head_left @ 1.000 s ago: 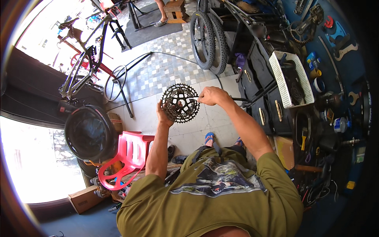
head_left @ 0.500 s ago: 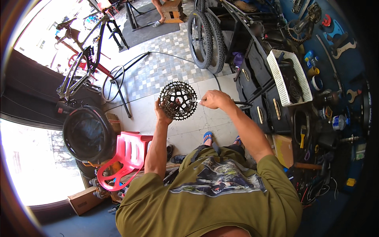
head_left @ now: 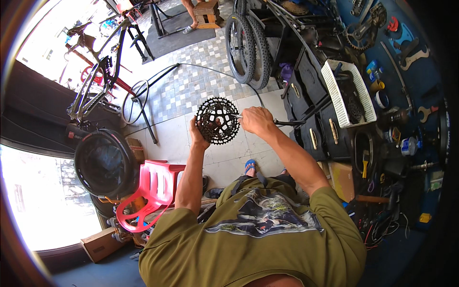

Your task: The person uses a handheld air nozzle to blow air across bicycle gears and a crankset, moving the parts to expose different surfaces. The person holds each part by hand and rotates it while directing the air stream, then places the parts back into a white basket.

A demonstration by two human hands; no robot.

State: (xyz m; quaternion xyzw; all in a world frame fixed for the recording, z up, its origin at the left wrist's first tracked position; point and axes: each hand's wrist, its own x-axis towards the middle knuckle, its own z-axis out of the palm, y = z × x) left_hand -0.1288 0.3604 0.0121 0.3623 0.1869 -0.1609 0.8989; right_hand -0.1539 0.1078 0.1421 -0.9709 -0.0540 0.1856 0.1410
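A black bicycle cassette [head_left: 218,137], its toothed rings facing me, is held up in front of me above the tiled floor. My left hand [head_left: 198,137] grips its left edge, with the fingers partly hidden behind it. My right hand [head_left: 257,120] is closed round a slim tool with a silvery tip [head_left: 237,115]. That tip reaches the cassette's right side; whether it touches, I cannot tell. A dark, hose-like length [head_left: 289,123] shows just beyond my right fist. Most of the tool is hidden inside my fingers.
At left are a red plastic chair [head_left: 158,179], a wrapped wheel [head_left: 106,162] and a bike frame on a stand [head_left: 110,71]. Bike wheels [head_left: 246,52] stand ahead. A white basket [head_left: 330,79] and wall tools are at right. Farther off, a person's leg [head_left: 191,13] shows beside a wooden stool [head_left: 207,14].
My right hand has shifted slightly left and down and turned, showing more of its back. The cassette remains in my left hand, moved only slightly.
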